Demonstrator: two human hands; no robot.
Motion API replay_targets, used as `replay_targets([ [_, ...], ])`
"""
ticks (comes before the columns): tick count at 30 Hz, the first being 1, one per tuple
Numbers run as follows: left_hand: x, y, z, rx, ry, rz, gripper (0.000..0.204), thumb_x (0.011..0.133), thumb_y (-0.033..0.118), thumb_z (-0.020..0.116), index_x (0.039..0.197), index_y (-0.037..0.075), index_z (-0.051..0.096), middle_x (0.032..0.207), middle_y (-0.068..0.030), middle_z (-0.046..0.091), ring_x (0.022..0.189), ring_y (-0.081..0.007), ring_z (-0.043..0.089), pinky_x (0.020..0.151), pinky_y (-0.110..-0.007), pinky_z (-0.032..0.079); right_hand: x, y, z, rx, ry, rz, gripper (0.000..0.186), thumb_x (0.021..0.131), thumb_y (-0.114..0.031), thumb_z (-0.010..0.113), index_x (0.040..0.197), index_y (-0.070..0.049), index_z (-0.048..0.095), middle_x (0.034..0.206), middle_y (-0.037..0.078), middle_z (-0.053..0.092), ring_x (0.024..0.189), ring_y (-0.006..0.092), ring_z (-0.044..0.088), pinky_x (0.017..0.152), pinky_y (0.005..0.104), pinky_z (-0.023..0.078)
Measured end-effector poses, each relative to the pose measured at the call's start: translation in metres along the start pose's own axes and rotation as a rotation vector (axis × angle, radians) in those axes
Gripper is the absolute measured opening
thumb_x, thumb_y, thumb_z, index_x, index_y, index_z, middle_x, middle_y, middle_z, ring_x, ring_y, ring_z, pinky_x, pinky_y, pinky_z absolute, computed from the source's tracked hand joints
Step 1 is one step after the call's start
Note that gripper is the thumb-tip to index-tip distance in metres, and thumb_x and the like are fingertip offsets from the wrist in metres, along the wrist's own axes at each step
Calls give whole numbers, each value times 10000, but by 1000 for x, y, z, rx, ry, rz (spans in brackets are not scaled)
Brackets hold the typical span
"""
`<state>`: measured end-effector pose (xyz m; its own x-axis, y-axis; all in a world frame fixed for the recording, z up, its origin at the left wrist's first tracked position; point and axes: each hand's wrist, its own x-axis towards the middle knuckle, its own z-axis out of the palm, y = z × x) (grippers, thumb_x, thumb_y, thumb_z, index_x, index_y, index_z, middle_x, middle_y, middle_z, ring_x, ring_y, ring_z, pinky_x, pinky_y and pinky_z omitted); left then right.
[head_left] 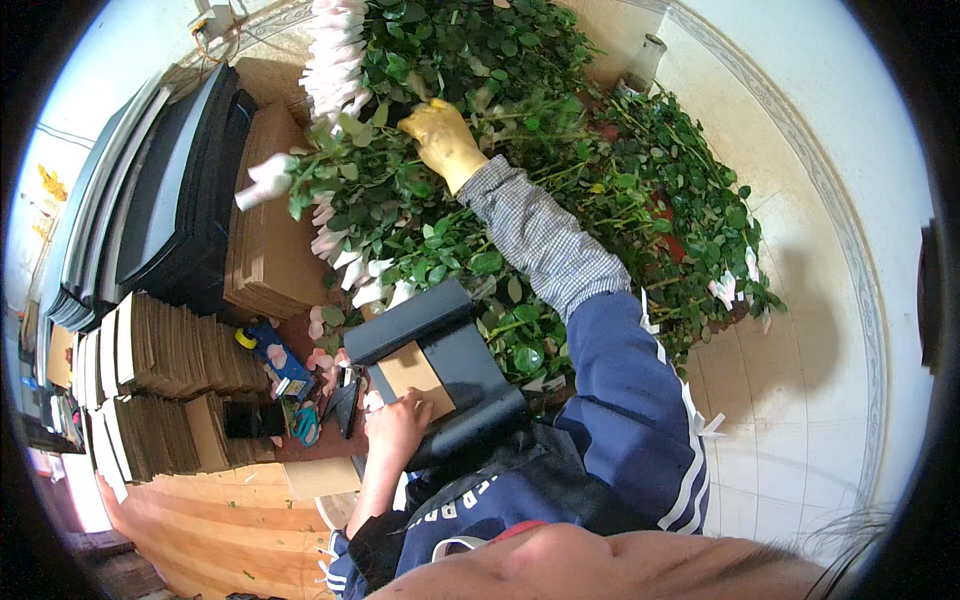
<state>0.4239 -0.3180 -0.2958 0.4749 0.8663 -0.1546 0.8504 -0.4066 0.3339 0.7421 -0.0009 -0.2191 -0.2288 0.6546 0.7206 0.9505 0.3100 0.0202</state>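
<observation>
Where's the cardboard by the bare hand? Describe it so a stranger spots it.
Find the black mat with curled ends before the person. On it, partly under the left hand, lies a tan cardboard piece. Unlike the stacked cardboard at left, it lies alone.

We note a reddish-brown table (322, 446) bearing a black mat (468, 362); left of it, scissors (306, 425), cardboard stacks (165, 350); beyond it, leafy stems (540, 150).

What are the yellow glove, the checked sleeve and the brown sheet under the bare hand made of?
Yellow glove: probably rubber or latex, with a smooth, slightly shiny surface.
Checked sleeve: apparently woven cloth, matt, bunching in soft folds.
Brown sheet: likely cardboard, dull tan, flat and straight-edged; thick paper is possible.
</observation>
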Motion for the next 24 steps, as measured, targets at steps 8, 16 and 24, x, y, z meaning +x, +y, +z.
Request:
replay_targets([
  [8,-3,-6,7,-6,19,30,336,936,427,606,988,103,680,724,-145,718,642,-313,718,593,-448,567,-57,-12,15,77,-624,-3,369,933,-146,602,1300,-156,641,962,133,713,980,283,670,1022,433,451],
  [16,-4,2,-5,25,25,42,375,930,409,607,937,36,651,664,-141,687,616,-319,703,559,-448,562,-84,-28,-3,-151,-633,-184,499,804,16,635,1244,-213,691,813,60,673,894,219,665,1146,417,373],
  [24,21,-51,42,-322,59,154,527,926,366,657,1302,11,554,1102,-206,618,940,-334,696,815,-428,571,-92,-54,-187,177,-416,-319,538,630,193,593,1081,-82,690,922,132,679,963,303,655,1075,502,455],
])
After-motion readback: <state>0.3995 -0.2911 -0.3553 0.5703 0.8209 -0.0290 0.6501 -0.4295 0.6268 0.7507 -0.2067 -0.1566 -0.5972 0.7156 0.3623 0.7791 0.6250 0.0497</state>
